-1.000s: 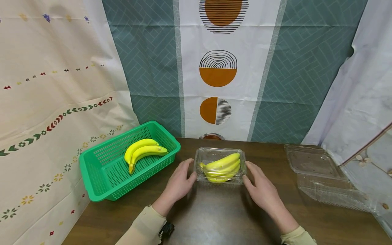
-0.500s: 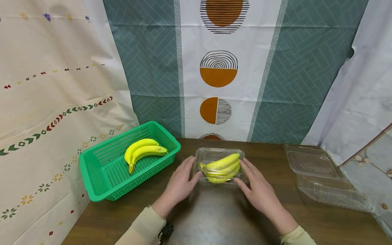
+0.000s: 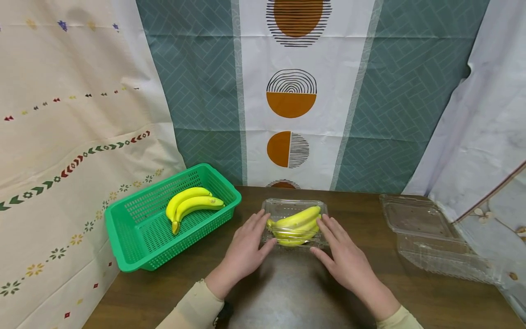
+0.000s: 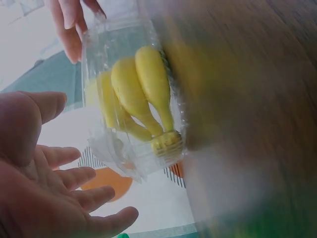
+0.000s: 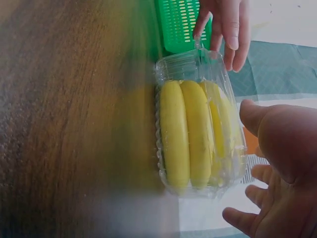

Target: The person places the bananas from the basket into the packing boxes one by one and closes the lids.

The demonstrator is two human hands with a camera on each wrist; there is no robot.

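A clear plastic clamshell container [image 3: 283, 203] stands on the table in the middle of the head view. Inside it lies a bunch of yellow bananas [image 3: 297, 224]. My left hand [image 3: 245, 246] is at its left end, fingertips over the lid's edge in the head view. At the opposite end, my right hand [image 3: 347, 256] reaches over the right edge in the same way. Both wrist views show the fingers of the left hand [image 4: 54, 183] and the right hand [image 5: 282, 168] extended and spread, with neither curled round the container.
To the left stands a green plastic basket [image 3: 193, 242] holding another bunch of bananas [image 3: 193, 205]. A second clear clamshell [image 3: 444, 256], lid folded open, lies at the right side of the table [image 3: 287, 292]. Patterned cloths hang behind and at both sides.
Both hands have moved inward from the container's ends, so their fingers now lie over its lid edges. The container and its bananas have stayed in place.
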